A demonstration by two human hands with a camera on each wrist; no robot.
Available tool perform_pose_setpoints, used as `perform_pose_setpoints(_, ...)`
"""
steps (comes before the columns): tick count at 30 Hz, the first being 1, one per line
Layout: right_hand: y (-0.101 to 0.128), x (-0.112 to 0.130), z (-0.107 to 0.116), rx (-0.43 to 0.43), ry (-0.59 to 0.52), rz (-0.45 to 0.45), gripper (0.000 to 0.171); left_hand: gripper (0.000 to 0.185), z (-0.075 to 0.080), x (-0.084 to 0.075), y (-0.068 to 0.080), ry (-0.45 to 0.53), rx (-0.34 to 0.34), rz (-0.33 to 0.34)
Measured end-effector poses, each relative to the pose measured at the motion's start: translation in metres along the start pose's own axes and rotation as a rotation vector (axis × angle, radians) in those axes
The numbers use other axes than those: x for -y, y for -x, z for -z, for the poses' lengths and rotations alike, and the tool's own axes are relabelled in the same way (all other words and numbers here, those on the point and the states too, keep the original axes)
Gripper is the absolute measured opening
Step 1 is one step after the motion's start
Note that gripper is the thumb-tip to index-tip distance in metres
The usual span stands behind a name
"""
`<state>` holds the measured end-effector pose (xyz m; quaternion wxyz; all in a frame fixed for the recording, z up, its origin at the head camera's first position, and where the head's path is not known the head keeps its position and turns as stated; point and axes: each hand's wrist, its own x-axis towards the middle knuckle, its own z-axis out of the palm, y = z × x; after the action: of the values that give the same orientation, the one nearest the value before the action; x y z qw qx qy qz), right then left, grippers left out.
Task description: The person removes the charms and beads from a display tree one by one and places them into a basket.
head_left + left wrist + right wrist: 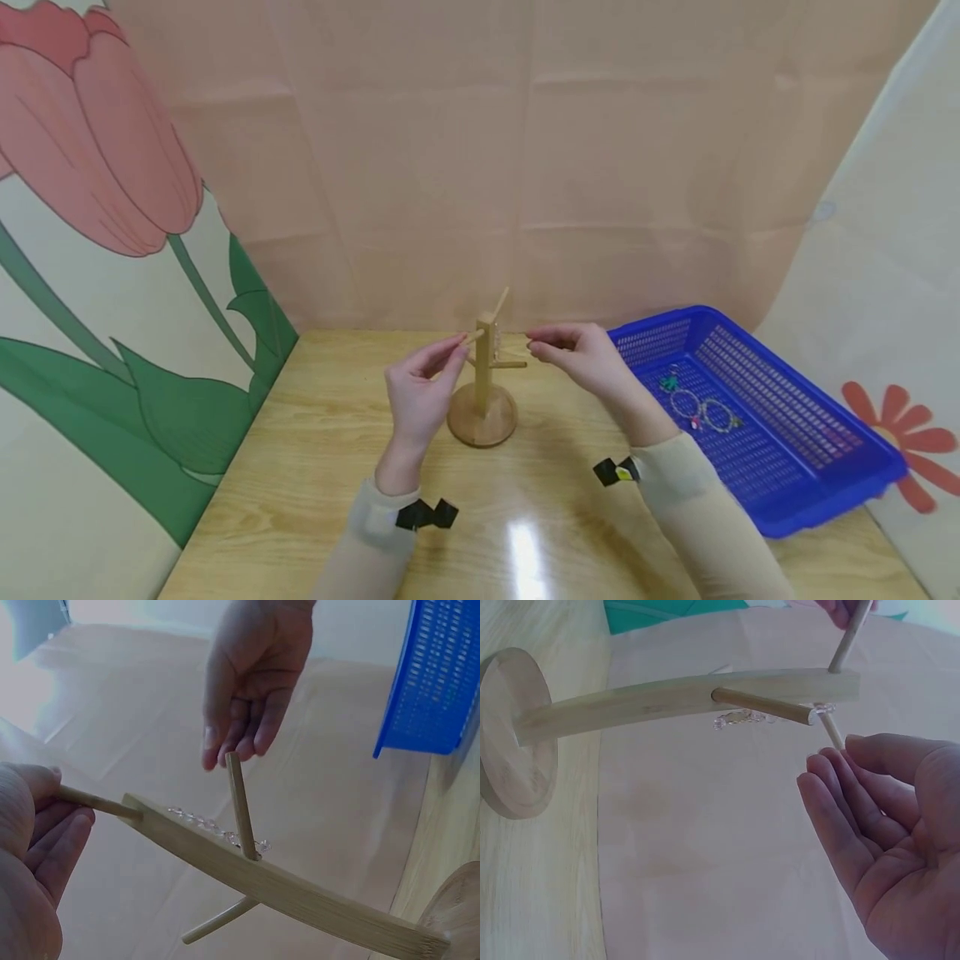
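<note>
A wooden stand (483,367) with a round base (482,429) and several pegs stands upright at the table's middle. My left hand (423,387) pinches its upper left peg (97,801) between thumb and fingers. From the back peg hangs a clear beaded bracelet (206,822), lying along the post and partly hidden by it in the head view. Right of the stand, my right hand (581,354) hovers with relaxed, slightly bent fingers near the right peg (512,364). Nothing shows in its grasp in the right wrist view.
A blue plastic basket (795,404) sits at the right of the wooden table (300,467). Inside it lie beaded bracelets (717,415) and a piece with a green charm (668,383). A pinkish backdrop (450,167) rises behind the table.
</note>
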<state>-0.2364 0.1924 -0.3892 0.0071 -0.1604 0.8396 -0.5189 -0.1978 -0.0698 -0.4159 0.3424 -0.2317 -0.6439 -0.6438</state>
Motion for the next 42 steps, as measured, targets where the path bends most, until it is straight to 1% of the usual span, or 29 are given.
perform_pose_setpoints(5,-0.007,-0.001,-0.002,-0.007,0.009,0.002,0.030,0.012,0.001,0.002,-0.003,-0.010,-0.007,-0.001)
perform_pose_setpoints(12,-0.011,-0.001,-0.008,-0.052,-0.010,0.057,0.028,0.012,0.000,0.004,-0.005,0.009,-0.003,-0.003)
perform_pose_setpoints(16,-0.012,-0.002,-0.014,-0.078,-0.044,0.070,0.028,0.013,0.000,0.006,-0.004,0.023,-0.025,0.020)
perform_pose_setpoints(23,-0.014,-0.001,-0.029,-0.088,-0.077,0.063,0.030,0.014,0.001,0.004,-0.003,0.054,-0.069,0.091)
perform_pose_setpoints(30,-0.015,0.001,-0.035,-0.119,-0.046,0.097,0.028,0.015,0.000,0.002,-0.002,0.090,-0.085,0.156)
perform_pose_setpoints(34,-0.017,0.001,-0.038,-0.126,-0.049,0.119,0.027,0.016,-0.001,0.003,-0.003,0.112,-0.102,0.191)
perform_pose_setpoints(37,-0.019,0.001,-0.040,-0.123,-0.057,0.133,0.025,0.017,-0.001,0.004,-0.003,0.129,-0.106,0.202)
perform_pose_setpoints(42,-0.021,-0.002,-0.042,-0.130,-0.064,0.143,0.023,0.018,-0.002,0.004,-0.005,0.149,-0.095,0.200)
